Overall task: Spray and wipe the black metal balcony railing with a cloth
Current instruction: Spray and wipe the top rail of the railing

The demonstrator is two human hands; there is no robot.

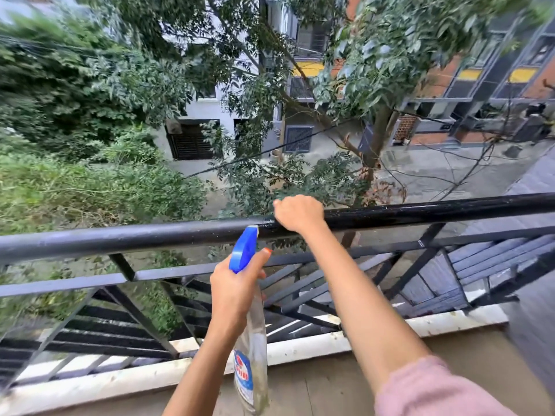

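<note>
Black metal railing (120,240) is seen running right across the view, long axis left to right and climbing a bit toward the right. One round top bar (420,210) is counted. A flat rail sits under it and a bunch of slanted bars lower down, all set on a white kerb (300,346). Far left, beyond it, thick greenery (75,181) is seen, kinda blurred.

Just left of the middle, the left hand (237,292) is raised from below with the forearm angled up. The neck of one spray bottle (252,340) is gripped in it. The forefinger, orange nail and all, is stretched up beside the blue trigger head (244,249). The bottle is held nearly upright, with the clear body hanging down and the head on top. The nozzle is pointed up and away at the top bar, right by it.

Next over, the right hand (298,213) is laid on the top bar, knuckles up. The fingers are curled over the far side, so the bar is gripped. Whatever sits under the palm is hidden. The right arm is stretched out nearly straight, and one pink sleeve (435,385) is seen at the lower right. The bar looks glossy to the right of that hand and duller to the left.

Past the railing, one tree (375,139) is seen in the middle. A street (435,169) and brick buildings (480,85) are seen further right.
</note>
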